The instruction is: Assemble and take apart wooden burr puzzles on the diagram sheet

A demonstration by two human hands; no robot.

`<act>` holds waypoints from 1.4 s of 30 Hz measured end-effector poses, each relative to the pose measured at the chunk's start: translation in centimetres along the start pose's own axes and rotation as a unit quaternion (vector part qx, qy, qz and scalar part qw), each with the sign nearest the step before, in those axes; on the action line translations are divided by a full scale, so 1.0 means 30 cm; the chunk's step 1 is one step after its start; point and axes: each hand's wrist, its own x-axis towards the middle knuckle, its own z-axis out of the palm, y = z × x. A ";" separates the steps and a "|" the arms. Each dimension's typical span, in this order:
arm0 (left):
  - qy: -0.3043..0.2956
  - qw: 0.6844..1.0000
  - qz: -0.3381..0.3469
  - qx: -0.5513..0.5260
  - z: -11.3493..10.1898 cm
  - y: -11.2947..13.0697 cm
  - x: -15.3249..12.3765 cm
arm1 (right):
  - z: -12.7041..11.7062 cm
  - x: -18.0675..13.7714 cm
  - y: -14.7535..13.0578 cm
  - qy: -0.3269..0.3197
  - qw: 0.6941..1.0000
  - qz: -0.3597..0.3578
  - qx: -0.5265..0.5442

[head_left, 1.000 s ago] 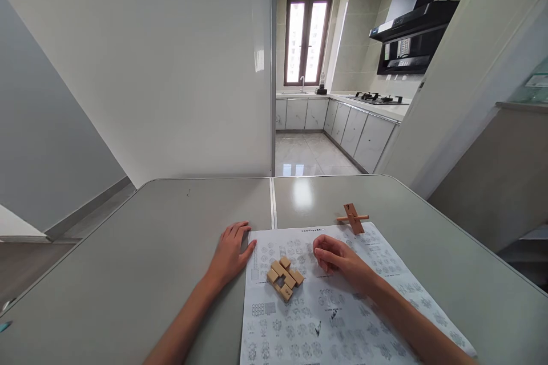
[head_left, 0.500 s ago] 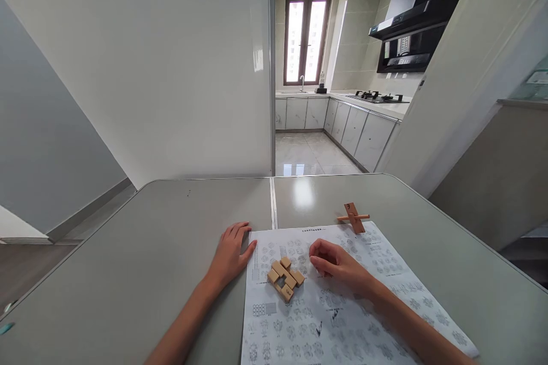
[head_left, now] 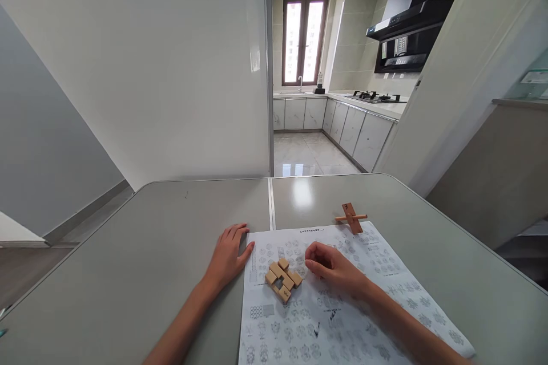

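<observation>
Several light wooden notched blocks, fitted together as a puzzle [head_left: 283, 280], lie on a large printed sheet [head_left: 295, 319]. My left hand [head_left: 229, 251] rests flat with fingers stretched out on the table, its thumb at the sheet's left edge. To the right of the wooden puzzle, my right hand [head_left: 331, 265] sits over the sheet with its fingers curled in. I see nothing in it, and it is apart from the puzzle. At the sheet's far edge stands a reddish-brown flat wooden piece [head_left: 349, 210] crossed by a thin wooden rod [head_left: 363, 217].
The grey table [head_left: 128, 274] has a pale seam [head_left: 271, 205] running away from me. Small diagrams and a few dark pen marks [head_left: 317, 329] cover the sheet. Beyond the table are a white wall [head_left: 192, 68] and a kitchen with a gas stove [head_left: 377, 97].
The whole view has shifted slightly to the left. Both hands keep nearly the same pose, and the wooden pieces stay where they were on the sheet.
</observation>
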 end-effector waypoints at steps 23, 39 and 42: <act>0.012 1.000 -0.007 -0.001 0.018 0.017 -0.003 | 0.049 -0.033 0.040 0.019 0.973 -0.084 -0.212; 0.009 1.000 -0.008 0.006 0.022 0.020 -0.009 | 0.049 -0.037 0.031 -0.004 0.969 -0.102 -0.225; 0.010 1.000 -0.009 0.007 0.022 0.020 -0.011 | 0.049 -0.034 0.040 -0.010 0.967 -0.103 -0.233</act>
